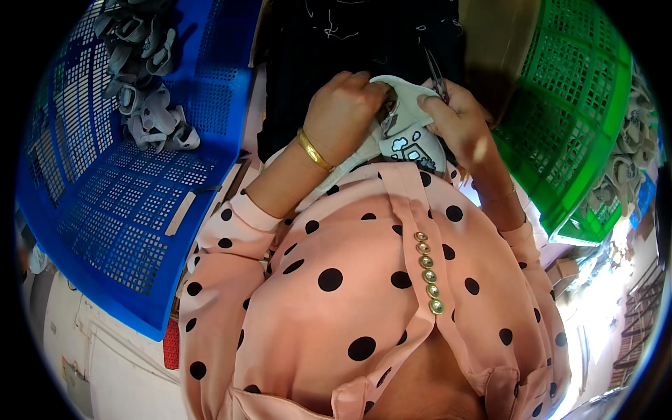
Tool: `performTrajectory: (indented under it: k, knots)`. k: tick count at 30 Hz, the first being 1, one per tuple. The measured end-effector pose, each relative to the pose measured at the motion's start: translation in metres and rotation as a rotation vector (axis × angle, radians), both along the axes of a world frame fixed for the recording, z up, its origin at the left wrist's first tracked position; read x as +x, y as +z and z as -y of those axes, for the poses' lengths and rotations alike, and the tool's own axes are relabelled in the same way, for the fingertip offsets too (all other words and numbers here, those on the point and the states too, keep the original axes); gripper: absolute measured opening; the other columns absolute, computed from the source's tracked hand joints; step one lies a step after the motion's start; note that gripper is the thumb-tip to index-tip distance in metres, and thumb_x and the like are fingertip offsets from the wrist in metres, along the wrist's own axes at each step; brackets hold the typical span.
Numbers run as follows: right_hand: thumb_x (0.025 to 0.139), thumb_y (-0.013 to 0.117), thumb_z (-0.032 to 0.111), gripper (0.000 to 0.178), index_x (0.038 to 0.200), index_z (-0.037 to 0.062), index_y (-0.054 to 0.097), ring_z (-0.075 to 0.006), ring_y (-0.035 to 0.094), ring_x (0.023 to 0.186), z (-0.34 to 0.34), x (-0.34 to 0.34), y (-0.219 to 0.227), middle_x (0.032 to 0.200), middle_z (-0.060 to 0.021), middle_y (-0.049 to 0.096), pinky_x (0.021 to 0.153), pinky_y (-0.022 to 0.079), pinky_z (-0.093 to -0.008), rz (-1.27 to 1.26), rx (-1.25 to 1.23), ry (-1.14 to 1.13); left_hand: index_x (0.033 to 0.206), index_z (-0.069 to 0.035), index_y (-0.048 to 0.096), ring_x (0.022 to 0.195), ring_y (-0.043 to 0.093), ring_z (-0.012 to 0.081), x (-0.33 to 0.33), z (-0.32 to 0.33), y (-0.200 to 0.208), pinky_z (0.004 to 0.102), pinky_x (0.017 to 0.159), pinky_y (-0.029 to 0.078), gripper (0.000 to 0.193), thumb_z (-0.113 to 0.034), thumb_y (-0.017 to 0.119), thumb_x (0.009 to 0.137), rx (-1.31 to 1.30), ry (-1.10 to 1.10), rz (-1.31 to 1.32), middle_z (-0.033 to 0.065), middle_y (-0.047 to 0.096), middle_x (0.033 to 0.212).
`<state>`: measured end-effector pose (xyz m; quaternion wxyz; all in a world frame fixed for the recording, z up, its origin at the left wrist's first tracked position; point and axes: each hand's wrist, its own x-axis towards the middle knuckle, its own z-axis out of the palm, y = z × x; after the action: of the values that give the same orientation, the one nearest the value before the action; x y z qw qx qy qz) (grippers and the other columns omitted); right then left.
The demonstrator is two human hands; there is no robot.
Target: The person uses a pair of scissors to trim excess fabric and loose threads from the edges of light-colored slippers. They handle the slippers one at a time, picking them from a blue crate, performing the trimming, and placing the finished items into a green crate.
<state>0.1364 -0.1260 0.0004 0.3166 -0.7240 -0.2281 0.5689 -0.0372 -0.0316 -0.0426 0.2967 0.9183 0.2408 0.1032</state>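
A pale fabric piece point(409, 98) with a curved edge is held up close to my body; it looks like a shoe upper. Its lower part carries a dark-outlined print with light blue cloud shapes. My left hand point(348, 112) is closed on its left edge, with the fingertips partly hidden in its opening. At the opposite side, my right hand point(458, 115) pinches the edge between thumb and fingers. That same hand also holds slim metal thread snips point(435, 73), their points directed away from me.
To the left stands a blue perforated basket point(115, 210) with a heap of grey strapped pieces point(150, 105). A green basket point(567, 119) is on the right, with more greyish pieces point(623, 175) beyond it. Loose white threads point(336, 31) lie on dark cloth ahead.
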Motion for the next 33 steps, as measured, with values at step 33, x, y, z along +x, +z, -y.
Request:
performTrajectory:
  k: [33]
  knots:
    - [0.087,0.069,0.021,0.027,0.091,-0.0045,0.061,-0.0053,0.044,0.064,0.015,-0.002,0.006,0.070,-0.0018,0.058,0.057,0.043,-0.0240,0.149,0.065,0.141,0.118,-0.011,0.066,0.104,0.061,0.0230,-0.019,-0.029,0.046,0.0322,0.088,0.050,0.039,-0.014,0.073,0.080,-0.163,0.105,0.188,0.0068,0.066,0.116]
